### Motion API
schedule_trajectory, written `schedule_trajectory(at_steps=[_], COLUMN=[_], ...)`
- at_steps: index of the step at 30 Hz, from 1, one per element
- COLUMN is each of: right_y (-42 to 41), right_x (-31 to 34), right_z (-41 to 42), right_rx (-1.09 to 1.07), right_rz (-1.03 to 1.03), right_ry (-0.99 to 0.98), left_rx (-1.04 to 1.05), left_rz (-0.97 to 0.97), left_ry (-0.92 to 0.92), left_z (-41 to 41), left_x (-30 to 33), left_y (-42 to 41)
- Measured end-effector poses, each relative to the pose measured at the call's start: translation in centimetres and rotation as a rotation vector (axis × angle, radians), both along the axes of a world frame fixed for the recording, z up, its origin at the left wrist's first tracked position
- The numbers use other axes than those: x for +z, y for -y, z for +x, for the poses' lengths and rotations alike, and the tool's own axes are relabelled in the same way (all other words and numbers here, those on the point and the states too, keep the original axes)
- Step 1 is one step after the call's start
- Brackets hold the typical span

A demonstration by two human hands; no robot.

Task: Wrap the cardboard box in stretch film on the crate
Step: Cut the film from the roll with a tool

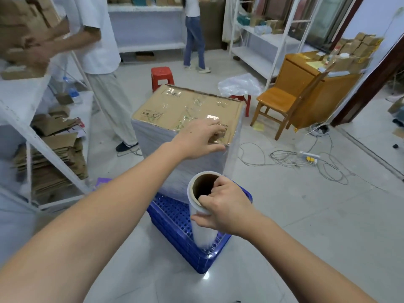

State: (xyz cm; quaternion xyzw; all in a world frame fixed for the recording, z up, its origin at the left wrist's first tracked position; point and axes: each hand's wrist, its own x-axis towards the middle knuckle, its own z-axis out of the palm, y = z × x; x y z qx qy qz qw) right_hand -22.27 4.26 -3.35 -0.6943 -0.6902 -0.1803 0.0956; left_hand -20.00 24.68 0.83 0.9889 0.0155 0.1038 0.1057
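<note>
Left hand (200,136) pressed flat, fingers spread, on the cardboard box (188,110); right hand (225,206) clamped on the stretch-film roll (202,206): an uneven pull may tear the film or shift the box on the crate (181,228).

Under you is a pale, glossy tiled floor (306,215). Dead centre, a blue perforated plastic crate (175,217) sits straight on the tiles, and the cardboard box (188,106) stands on top of it. At 12 o'clock beyond the crate you have a red stool (162,76) — a second red stool (242,100) is at 1 o'clock, with crumpled clear plastic (239,85) on its seat. At 2 o'clock a wooden chair (282,106) stands on the floor beside a wooden cabinet (317,101). At 3 o'clock loose cables (328,169) and a white power strip (309,157) lie on the tiles. At 9 o'clock — white shelving (39,141) stacked with flattened cardboard (50,171).
</note>
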Motion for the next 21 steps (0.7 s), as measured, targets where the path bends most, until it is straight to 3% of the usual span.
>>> schedule_trajectory(at_steps=[7, 11, 15, 18, 21], right_y=[0.4, 0.9, 1.3, 1.4, 1.4], right_x=[0.4, -0.4, -1.3, -1.3, -0.5], right_z=[2.6, 2.9, 2.3, 1.9, 2.2], right_rx=[0.152, 0.231, 0.343, 0.498, 0.594], right_rz=[0.054, 0.043, 0.151, 0.218, 0.213], right_ry=[-0.119, -0.14, -0.263, -0.371, -0.464], left_rx=[0.352, 0.555, 0.693, 0.788, 0.808], left_rz=[-0.323, -0.391, -0.598, -0.6, -0.395], left_ry=[0.063, -0.054, -0.059, 0.009, 0.097], left_z=[-5.8, -8.7, -11.2, -12.3, -13.1], left_x=[1.7, 0.5, -1.4, -1.4, -1.1], left_y=[4.3, 8.1, 10.8, 11.7, 12.6])
